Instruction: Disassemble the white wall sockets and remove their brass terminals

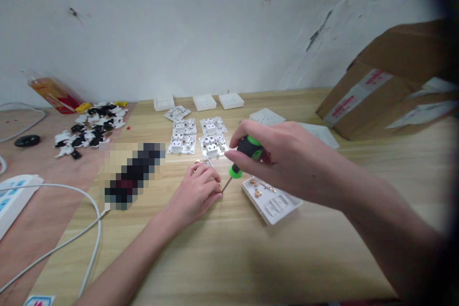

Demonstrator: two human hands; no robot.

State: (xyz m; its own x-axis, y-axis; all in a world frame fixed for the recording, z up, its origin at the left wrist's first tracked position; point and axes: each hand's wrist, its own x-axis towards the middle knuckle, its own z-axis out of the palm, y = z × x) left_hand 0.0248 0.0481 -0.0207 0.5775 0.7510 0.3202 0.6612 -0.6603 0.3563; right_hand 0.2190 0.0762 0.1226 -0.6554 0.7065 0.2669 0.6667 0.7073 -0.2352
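My right hand [283, 160] is closed around the black and green handle of a screwdriver [244, 155]. Its thin shaft slants down to the left, the tip meeting the fingers of my left hand [199, 193]. My left hand rests on the wooden table [229, 258] with its fingers curled over a small white socket part [202, 162] with brass pieces, mostly hidden under the hand. Just right of the tip lies an open white socket back [272, 198] holding small brass contacts.
Several white socket modules [197, 134] lie in rows behind the hands, with whole socket plates [204, 102] near the wall. A pile of black and white parts [89, 126] sits at left. A white cable [71, 239], a power strip [12, 198] and a cardboard box [387, 81] flank the area.
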